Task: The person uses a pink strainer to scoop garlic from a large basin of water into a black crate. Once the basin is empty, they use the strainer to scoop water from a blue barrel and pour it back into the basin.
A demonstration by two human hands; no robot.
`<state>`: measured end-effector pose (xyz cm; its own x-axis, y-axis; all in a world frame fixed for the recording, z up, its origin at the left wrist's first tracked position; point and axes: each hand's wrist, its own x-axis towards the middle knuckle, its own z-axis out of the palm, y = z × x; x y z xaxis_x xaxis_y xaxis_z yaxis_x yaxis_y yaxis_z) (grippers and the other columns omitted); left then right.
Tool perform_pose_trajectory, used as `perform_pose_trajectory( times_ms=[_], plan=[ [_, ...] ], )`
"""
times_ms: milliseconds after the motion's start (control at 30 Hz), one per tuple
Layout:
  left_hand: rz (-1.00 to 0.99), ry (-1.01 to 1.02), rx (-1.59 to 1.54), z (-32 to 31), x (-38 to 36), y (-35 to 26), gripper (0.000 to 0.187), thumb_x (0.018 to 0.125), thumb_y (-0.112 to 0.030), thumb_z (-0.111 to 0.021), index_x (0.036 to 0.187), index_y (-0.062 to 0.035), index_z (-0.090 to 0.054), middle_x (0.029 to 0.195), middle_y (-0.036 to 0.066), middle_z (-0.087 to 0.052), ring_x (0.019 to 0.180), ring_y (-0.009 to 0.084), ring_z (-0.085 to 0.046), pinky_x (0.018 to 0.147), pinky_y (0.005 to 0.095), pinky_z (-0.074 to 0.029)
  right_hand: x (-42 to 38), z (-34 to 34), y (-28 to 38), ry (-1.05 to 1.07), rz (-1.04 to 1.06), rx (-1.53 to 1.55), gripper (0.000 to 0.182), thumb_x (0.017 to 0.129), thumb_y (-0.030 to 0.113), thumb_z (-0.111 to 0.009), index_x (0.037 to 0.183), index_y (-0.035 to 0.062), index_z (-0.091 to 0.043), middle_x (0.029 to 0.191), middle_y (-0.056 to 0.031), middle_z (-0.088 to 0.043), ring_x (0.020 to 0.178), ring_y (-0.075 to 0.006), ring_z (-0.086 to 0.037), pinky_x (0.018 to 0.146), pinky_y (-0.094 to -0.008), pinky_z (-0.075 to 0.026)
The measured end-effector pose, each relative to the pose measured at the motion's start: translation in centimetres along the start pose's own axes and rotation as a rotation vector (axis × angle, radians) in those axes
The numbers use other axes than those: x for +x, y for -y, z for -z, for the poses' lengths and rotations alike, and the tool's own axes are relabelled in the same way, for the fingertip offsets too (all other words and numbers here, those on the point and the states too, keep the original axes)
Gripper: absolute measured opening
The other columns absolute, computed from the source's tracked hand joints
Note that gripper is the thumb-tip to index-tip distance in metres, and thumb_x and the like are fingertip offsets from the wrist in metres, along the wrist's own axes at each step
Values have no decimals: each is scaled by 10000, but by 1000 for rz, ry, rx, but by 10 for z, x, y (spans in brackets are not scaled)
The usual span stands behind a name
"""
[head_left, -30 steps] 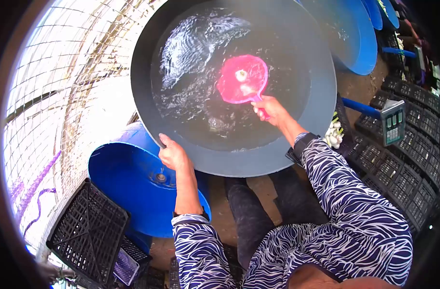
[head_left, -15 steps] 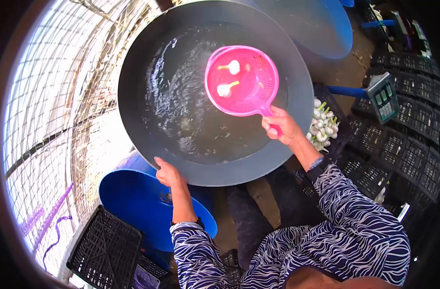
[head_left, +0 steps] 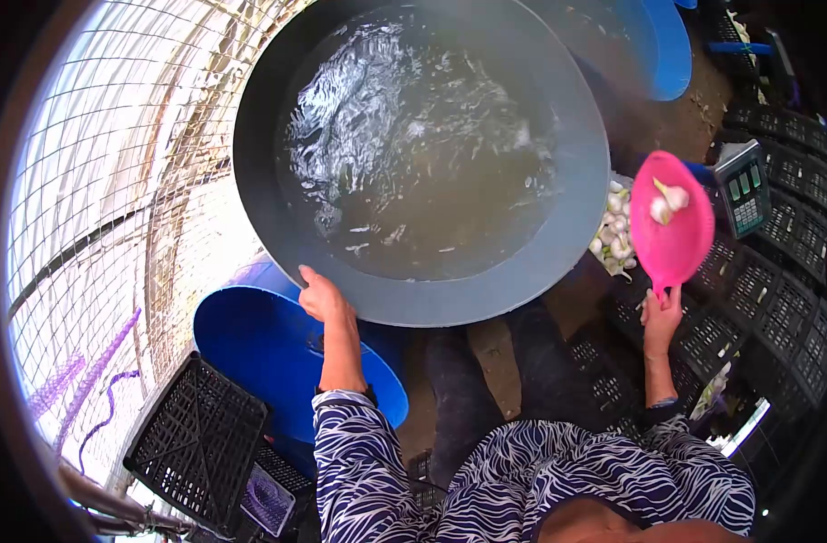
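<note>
My right hand [head_left: 661,312] is closed around the handle of a pink plastic strainer [head_left: 653,226], which is tilted to the right of the basin. Two white garlic bulbs [head_left: 670,205] with short green stems lie inside it. My left hand [head_left: 324,299] grips the near left rim of a large grey basin [head_left: 432,303], its thumb over the edge. Cloudy, rippling water with small floating scraps fills the basin. A heap of garlic bulbs [head_left: 615,231] sits in a dark crate between the basin and the strainer.
A digital scale display [head_left: 744,188] stands just beyond the strainer. Black plastic crates [head_left: 748,290] cover the right side. Below the basin is a blue tub [head_left: 251,339], beside a black crate [head_left: 196,443]. Another blue tub [head_left: 671,54] stands behind; wire mesh [head_left: 97,181] runs along the left.
My right hand has carried the strainer with the garlic bulbs from over the basin's water to the right, past the rim. My left hand stays on the basin's edge.
</note>
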<state>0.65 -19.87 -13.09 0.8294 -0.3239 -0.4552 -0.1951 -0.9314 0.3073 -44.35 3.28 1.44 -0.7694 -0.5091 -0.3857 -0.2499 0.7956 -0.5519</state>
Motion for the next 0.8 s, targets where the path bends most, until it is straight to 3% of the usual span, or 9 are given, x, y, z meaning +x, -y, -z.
perform_pose_trajectory(
  times_ms=[67, 100, 200, 233, 400, 533, 600, 667, 800],
  plan=[
    [-8, 8, 0, 0, 2, 3, 669, 864, -508, -465, 860, 141, -628, 851, 234, -657, 792, 360, -633, 713, 430, -481, 3, -10, -20, -217, 135, -606, 676, 797, 56, -551, 1405, 118, -264, 826, -219, -618, 584, -352, -574, 551, -396, -443],
    [-7, 17, -3, 0, 3, 5, 668, 864, -508, -465, 858, 140, -629, 848, 233, -657, 790, 361, -632, 711, 430, -481, 12, -10, -26, -155, -92, -713, 815, 783, 62, -559, 1456, 183, -115, 957, -285, -595, 780, -465, -569, 670, -493, -422],
    [16, 11, 11, 0, 3, 0, 651, 869, -496, -465, 858, 133, -633, 846, 235, -657, 794, 365, -630, 712, 432, -479, 39, -7, -50, -441, 96, -666, 830, 794, 102, -575, 1459, 182, -84, 899, -277, -621, 730, -465, -575, 640, -514, -428],
    [29, 11, 27, 0, 1, -1, 643, 871, -490, -464, 859, 130, -635, 846, 236, -656, 797, 367, -629, 714, 433, -478, 42, -8, -26, -463, 136, -626, 792, 805, 85, -554, 1457, 140, -107, 1109, -273, -572, 862, -443, -587, 711, -472, -453],
    [51, 41, -1, 2, -2, -4, 590, 887, -451, -462, 892, 111, -639, 875, 241, -654, 824, 383, -619, 735, 440, -469, 55, -79, 123, -196, 536, -154, 717, 806, 38, -522, 1440, 86, -191, 1291, -225, -482, 1137, -326, -531, 886, -343, -437],
    [8, 34, -27, -2, 4, 4, 545, 893, -435, -461, 964, 76, -638, 913, 230, -654, 847, 392, -611, 758, 437, -467, 86, -169, 195, 240, 977, -281, 679, 778, 15, -521, 1413, 99, -292, 1200, -196, -545, 1059, -319, -574, 847, -336, -475],
    [46, 46, 4, 0, 2, 0, 528, 895, -430, -462, 992, 60, -634, 932, 223, -654, 853, 390, -611, 763, 434, -468, 94, -215, 221, 338, 910, -664, 644, 767, 34, -543, 1379, 109, -360, 985, -145, -587, 945, -296, -606, 760, -372, -506],
    [57, 54, 11, 1, 3, -1, 516, 898, -421, -461, 1007, 54, -632, 946, 219, -653, 858, 387, -610, 768, 433, -466, 115, -262, 220, 255, 1125, -729, 618, 746, 44, -566, 1339, 110, -410, 819, -112, -544, 820, -282, -618, 676, -411, -513],
    [50, 75, -46, 2, 5, 0, 499, 907, -394, -462, 1012, 67, -623, 957, 226, -649, 870, 383, -608, 777, 430, -463, 152, -325, 202, 315, 1114, -997, 567, 753, 51, -549, 1307, 81, -430, 921, -135, -588, 824, -325, -634, 689, -430, -520]
  ],
)
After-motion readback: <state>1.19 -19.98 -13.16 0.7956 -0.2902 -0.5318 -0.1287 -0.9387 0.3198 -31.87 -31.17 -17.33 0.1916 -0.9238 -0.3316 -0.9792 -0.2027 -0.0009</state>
